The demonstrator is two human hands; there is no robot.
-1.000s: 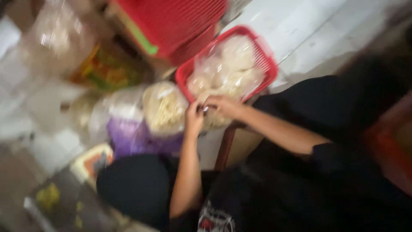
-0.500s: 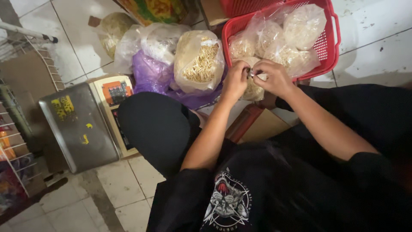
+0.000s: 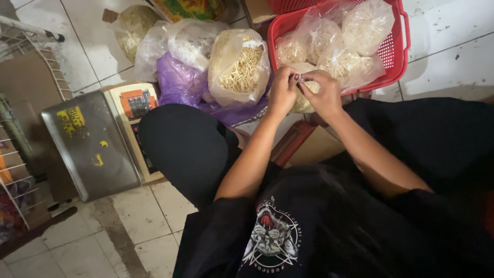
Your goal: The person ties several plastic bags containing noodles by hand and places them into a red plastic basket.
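My left hand [image 3: 283, 91] and my right hand [image 3: 322, 92] meet in front of me, fingertips pinched together on the twisted top of a small clear bag of pale noodles [image 3: 303, 100]. The bag hangs just below my hands, mostly hidden by them. Right behind it stands a red plastic basket [image 3: 396, 46] holding several similar filled clear bags [image 3: 366, 25]. To the left of my hands a large open clear bag of loose noodles [image 3: 239, 64] stands on the floor.
A purple plastic bag [image 3: 177, 82] and other clear bags [image 3: 188, 38] lie left of the noodle bag. A weighing scale with a steel platform [image 3: 90, 144] sits on the tiled floor at left. A wire rack [image 3: 20, 128] lines the left edge. A brown stool [image 3: 303, 144] stands between my knees.
The view has swung and steadied, so the scale and rack show at left. My hands stay together on the small bag's top, in front of the red basket.
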